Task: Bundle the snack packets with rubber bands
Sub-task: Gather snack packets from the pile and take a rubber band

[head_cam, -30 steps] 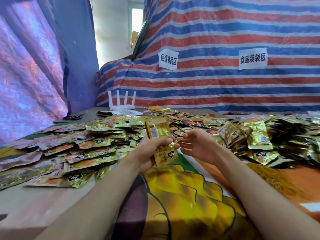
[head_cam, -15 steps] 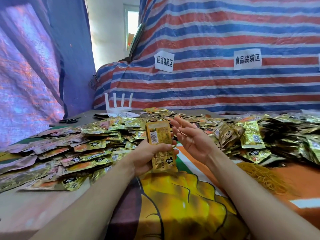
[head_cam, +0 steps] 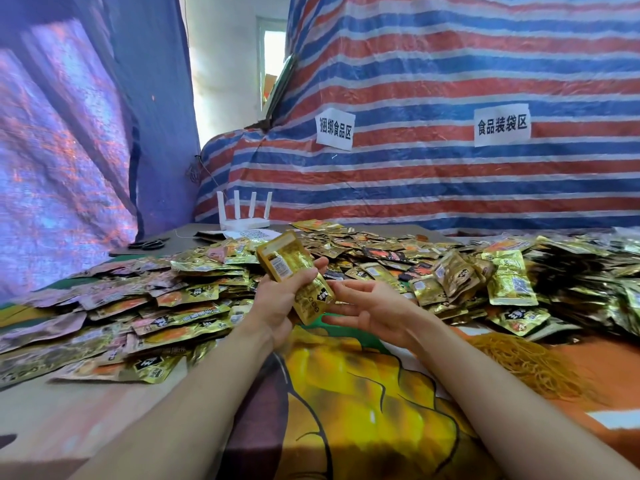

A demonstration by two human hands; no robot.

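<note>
The fingers (head_cam: pixel 321 263) of the left hand (head_cam: pixel 278 301) were curled round a small stack of gold snack packets (head_cam: pixel 289 263), with the thumb laid across its front. The stack was held up off the table, tilted so that its top leaned away to the left and its lower end pointed down toward the right hand (head_cam: pixel 375 308). That hand was relaxed and held nothing, palm turned up and inward, fingers (head_cam: pixel 346 289) spread and reaching leftward, just beside the lower end of the stack; I could not tell whether they touched it.

Both forearms came in bare over a printed cloth (head_cam: pixel 349 396) of yellow and orange. To the right of the right forearm lay a tangled heap of yellowish rubber bands (head_cam: pixel 530 363). Loose packets (head_cam: pixel 180 308) were strewn in a wide bank across the table behind the hands, from far left to far right. Beyond them stood a white router (head_cam: pixel 244 221) with four aerials, and black scissors (head_cam: pixel 149 243) lay near it to the left. A striped tarpaulin (head_cam: pixel 433 188) hung behind, with two paper signs (head_cam: pixel 335 129) fixed to it.
</note>
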